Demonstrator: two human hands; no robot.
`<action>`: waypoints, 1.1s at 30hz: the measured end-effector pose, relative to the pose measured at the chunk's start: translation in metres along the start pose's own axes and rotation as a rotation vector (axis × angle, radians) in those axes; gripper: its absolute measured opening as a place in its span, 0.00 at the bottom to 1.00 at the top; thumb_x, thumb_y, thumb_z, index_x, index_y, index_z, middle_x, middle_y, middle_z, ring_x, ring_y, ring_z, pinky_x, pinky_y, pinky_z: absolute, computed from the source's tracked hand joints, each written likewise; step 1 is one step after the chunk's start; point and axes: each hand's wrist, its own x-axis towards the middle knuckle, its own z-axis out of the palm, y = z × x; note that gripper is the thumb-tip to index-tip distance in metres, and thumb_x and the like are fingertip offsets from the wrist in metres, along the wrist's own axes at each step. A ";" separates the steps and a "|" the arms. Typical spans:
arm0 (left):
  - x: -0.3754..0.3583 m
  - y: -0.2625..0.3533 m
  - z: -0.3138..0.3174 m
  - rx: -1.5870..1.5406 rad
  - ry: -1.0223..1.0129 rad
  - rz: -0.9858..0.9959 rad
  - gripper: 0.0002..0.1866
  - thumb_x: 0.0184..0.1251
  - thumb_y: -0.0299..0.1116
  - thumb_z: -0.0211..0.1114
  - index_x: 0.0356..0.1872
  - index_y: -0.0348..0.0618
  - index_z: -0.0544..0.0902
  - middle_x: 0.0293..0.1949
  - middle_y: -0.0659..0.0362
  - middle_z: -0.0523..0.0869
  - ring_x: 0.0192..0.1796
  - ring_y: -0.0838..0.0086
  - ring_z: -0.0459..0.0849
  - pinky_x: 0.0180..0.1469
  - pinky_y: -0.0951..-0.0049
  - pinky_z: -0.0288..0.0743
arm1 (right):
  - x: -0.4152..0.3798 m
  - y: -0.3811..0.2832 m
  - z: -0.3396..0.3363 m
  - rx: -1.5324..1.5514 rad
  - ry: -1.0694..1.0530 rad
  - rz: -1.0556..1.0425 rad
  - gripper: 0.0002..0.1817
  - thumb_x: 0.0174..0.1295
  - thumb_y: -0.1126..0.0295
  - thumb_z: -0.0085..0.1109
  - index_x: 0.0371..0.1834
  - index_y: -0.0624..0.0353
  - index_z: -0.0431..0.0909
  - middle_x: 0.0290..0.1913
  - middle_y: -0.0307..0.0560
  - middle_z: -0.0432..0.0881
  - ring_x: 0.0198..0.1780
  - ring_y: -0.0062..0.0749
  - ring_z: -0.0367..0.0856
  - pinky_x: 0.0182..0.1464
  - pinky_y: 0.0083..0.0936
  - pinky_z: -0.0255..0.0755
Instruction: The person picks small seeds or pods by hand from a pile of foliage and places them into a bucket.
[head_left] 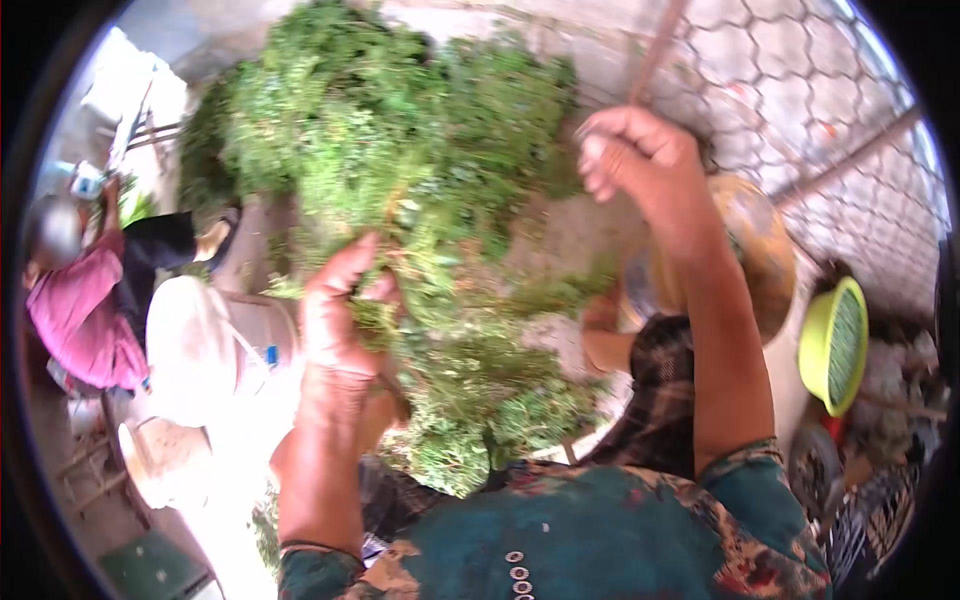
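Observation:
My left hand (340, 305) is closed around green leafy sprigs (405, 290), their fine leaves poking out past the thumb. Beyond it rises a big heap of leafy green stems (350, 110). More loose greens (490, 400) lie in front of my lap, below the left hand. My right hand (640, 155) is raised to the right of the heap, fingers curled in with the thumb close to them. Motion blurs its fingertips, and whatever may be between them cannot be made out.
To the left sits another person in a pink top (85, 320), near a white bucket (215, 345). A yellowish round container (765, 250) stands under my right forearm. Farther right are a lime-green basin (820, 345) and wire mesh (800, 90) with rusty bars.

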 end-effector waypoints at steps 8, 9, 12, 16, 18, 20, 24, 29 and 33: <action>0.006 -0.005 -0.009 -0.015 -0.127 -0.155 0.09 0.55 0.36 0.64 0.32 0.44 0.79 0.24 0.69 0.77 0.21 0.86 0.67 0.25 0.83 0.61 | -0.011 -0.007 0.083 0.255 -0.488 0.088 0.17 0.58 0.69 0.60 0.49 0.64 0.72 0.43 0.40 0.76 0.45 0.22 0.74 0.47 0.22 0.71; 0.006 -0.006 -0.009 -0.038 -0.121 -0.171 0.09 0.55 0.36 0.64 0.33 0.43 0.79 0.23 0.69 0.76 0.20 0.85 0.66 0.25 0.83 0.61 | -0.010 -0.003 0.090 0.294 -0.484 0.067 0.17 0.58 0.70 0.61 0.48 0.64 0.72 0.41 0.39 0.76 0.44 0.21 0.74 0.46 0.21 0.70; 0.005 -0.002 -0.008 -0.061 -0.139 -0.187 0.11 0.55 0.37 0.64 0.36 0.43 0.79 0.21 0.68 0.75 0.19 0.84 0.66 0.25 0.82 0.61 | -0.008 -0.006 0.095 0.285 -0.453 -0.096 0.08 0.61 0.75 0.55 0.41 0.67 0.72 0.36 0.41 0.78 0.35 0.17 0.74 0.35 0.18 0.70; 0.000 0.005 -0.005 -0.062 -0.187 -0.205 0.12 0.54 0.36 0.64 0.37 0.42 0.78 0.21 0.66 0.74 0.20 0.80 0.67 0.25 0.80 0.62 | -0.008 -0.010 0.095 0.085 -0.450 -0.047 0.09 0.61 0.73 0.56 0.41 0.67 0.72 0.34 0.42 0.78 0.31 0.16 0.74 0.31 0.17 0.70; -0.001 0.004 -0.004 -0.016 -0.129 -0.208 0.12 0.54 0.35 0.64 0.37 0.42 0.78 0.20 0.65 0.74 0.21 0.79 0.68 0.25 0.80 0.62 | -0.011 -0.011 0.098 0.251 -0.467 0.097 0.11 0.61 0.71 0.57 0.42 0.66 0.71 0.33 0.43 0.78 0.29 0.17 0.75 0.29 0.17 0.70; 0.000 0.003 -0.003 0.031 -0.021 -0.158 0.12 0.54 0.36 0.64 0.37 0.41 0.78 0.20 0.65 0.73 0.22 0.79 0.68 0.25 0.79 0.62 | -0.011 -0.017 0.101 0.388 -0.442 0.190 0.14 0.60 0.67 0.60 0.43 0.64 0.69 0.33 0.43 0.78 0.27 0.19 0.75 0.26 0.18 0.70; 0.005 0.006 -0.012 -0.079 -0.100 -0.167 0.11 0.59 0.38 0.59 0.34 0.40 0.79 0.17 0.65 0.71 0.23 0.75 0.74 0.28 0.77 0.70 | -0.002 0.008 0.104 0.140 -0.237 -0.165 0.20 0.54 0.65 0.65 0.44 0.61 0.68 0.33 0.46 0.78 0.29 0.27 0.78 0.28 0.23 0.72; 0.002 0.003 -0.004 -0.125 0.014 -0.193 0.12 0.59 0.38 0.61 0.36 0.40 0.80 0.30 0.57 0.83 0.31 0.71 0.81 0.36 0.73 0.77 | -0.009 -0.006 0.107 -0.324 -0.104 -0.491 0.27 0.43 0.73 0.72 0.47 0.59 0.69 0.39 0.44 0.75 0.26 0.22 0.74 0.27 0.18 0.70; -0.001 0.005 0.006 -0.130 0.007 -0.175 0.12 0.59 0.37 0.61 0.38 0.39 0.80 0.30 0.58 0.83 0.32 0.71 0.81 0.37 0.72 0.77 | -0.007 -0.001 0.107 -0.207 -0.243 -0.451 0.25 0.48 0.72 0.68 0.48 0.62 0.67 0.39 0.47 0.75 0.31 0.30 0.77 0.32 0.23 0.71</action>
